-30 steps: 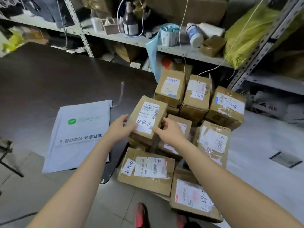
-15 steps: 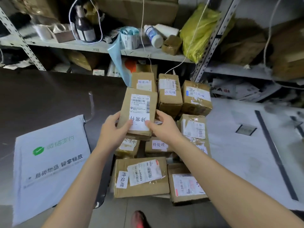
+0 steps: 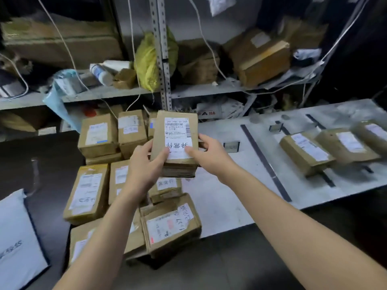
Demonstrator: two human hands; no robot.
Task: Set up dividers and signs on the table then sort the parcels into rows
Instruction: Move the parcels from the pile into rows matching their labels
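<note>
I hold a brown cardboard parcel (image 3: pixel 174 141) with a barcode label and a handwritten white tag in the air above the pile. My left hand (image 3: pixel 144 164) grips its left edge and my right hand (image 3: pixel 206 153) grips its right edge. Below it lies a pile of several taped parcels (image 3: pixel 88 193). On the white table (image 3: pixel 219 201) to the right, a dark divider strip (image 3: pixel 265 162) runs front to back. Three parcels (image 3: pixel 305 151) lie in a row at the far right, over other dark strips. A small sign holder (image 3: pixel 231 146) stands near my right hand.
A grey mailer bag (image 3: pixel 16 237) lies at the lower left on a dark surface. Metal shelving (image 3: pixel 161 59) behind the table carries boxes, bottles, a yellow bag (image 3: pixel 146 63) and hanging white cables. Another small sign holder (image 3: pixel 275 128) stands further back on the table.
I have lifted the parcel off the pile and carried it up and to the right. The view has swung right, bringing the white table, its strips and the row of parcels into sight.
</note>
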